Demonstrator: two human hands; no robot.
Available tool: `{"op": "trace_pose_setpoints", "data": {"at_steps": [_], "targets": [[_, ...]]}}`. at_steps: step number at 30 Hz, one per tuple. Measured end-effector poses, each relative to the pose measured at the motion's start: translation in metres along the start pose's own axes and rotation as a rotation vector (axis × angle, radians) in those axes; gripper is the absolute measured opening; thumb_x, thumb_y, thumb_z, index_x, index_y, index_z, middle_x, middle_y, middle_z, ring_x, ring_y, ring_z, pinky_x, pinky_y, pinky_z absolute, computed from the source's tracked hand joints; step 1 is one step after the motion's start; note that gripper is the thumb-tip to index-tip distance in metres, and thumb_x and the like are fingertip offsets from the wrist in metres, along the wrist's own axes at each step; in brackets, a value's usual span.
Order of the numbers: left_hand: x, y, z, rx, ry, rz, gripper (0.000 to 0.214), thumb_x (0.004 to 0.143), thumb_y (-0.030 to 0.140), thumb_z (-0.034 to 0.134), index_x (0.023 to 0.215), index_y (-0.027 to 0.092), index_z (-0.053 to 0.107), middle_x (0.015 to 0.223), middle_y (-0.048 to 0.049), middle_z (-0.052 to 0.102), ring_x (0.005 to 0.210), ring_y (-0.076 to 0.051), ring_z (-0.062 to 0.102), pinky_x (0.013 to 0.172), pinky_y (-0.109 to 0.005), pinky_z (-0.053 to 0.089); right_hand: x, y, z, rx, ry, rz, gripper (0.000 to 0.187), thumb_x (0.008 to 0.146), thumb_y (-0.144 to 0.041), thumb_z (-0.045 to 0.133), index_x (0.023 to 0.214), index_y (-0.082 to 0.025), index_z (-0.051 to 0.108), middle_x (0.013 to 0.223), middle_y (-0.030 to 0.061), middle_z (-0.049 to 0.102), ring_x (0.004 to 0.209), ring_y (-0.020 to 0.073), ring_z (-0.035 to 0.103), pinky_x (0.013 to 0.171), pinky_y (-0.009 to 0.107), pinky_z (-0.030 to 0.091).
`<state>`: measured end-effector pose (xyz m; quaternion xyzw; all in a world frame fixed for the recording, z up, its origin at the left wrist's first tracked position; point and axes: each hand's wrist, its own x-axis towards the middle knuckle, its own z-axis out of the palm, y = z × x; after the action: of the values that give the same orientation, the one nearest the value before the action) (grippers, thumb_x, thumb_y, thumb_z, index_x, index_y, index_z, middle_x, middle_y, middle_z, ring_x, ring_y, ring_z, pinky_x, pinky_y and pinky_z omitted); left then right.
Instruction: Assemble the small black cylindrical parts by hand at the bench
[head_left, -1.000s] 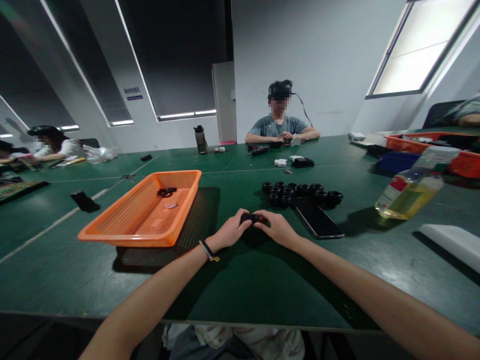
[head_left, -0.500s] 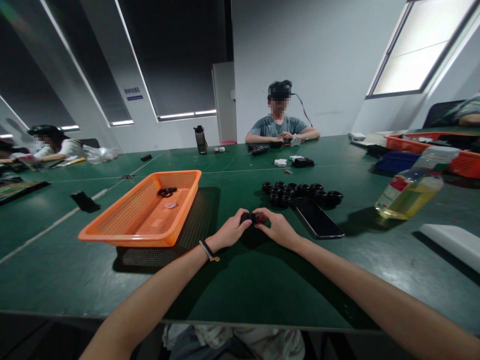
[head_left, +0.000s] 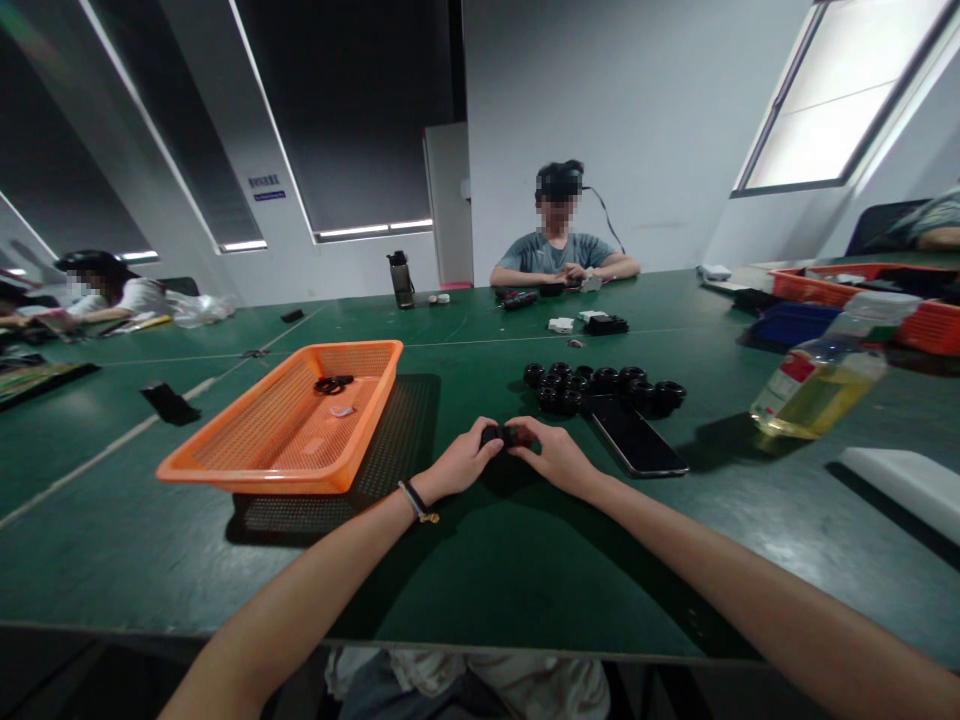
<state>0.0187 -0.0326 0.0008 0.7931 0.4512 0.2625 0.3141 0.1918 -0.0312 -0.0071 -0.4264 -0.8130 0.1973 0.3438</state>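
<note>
Just above the green tabletop, my left hand (head_left: 463, 462) is closed on a small round black part (head_left: 491, 435), held between thumb and fingers. My right hand (head_left: 553, 455) meets it from the other side, thumb and fingertips closed around the part's right end. The fingers cover much of the part, so its exact kind does not show. Beyond my right hand lies a cluster of several similar black round parts (head_left: 592, 385). A black-screened phone (head_left: 636, 437) rests against the near side of that cluster.
An orange mesh basket (head_left: 349, 478) with a black cable coil (head_left: 332, 385) stands to the left. On the right are a bottle of yellow liquid (head_left: 814, 390) and a white box (head_left: 907, 485). Across the green table (head_left: 480, 580) sits a person (head_left: 555, 255); a dark flask (head_left: 401, 280) stands further back.
</note>
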Motion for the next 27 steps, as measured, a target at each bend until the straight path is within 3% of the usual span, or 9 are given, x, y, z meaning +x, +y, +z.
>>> {"op": "trace_pose_setpoints", "data": {"at_steps": [27], "targets": [[-0.0001,0.0024,-0.0008,0.013,0.002,-0.02,0.025,0.086,0.028,0.037,0.106,0.014,0.042,0.074,-0.002,0.053,0.067,-0.015,0.051,0.068,-0.028,0.042,0.0011,-0.0029,-0.0006,-0.04,-0.017,0.045,0.028,0.074,-0.012,0.058,0.102,-0.015,0.055,0.081,0.0037,0.067,0.075,0.0165,0.063,0.071,0.031,0.048]]}}
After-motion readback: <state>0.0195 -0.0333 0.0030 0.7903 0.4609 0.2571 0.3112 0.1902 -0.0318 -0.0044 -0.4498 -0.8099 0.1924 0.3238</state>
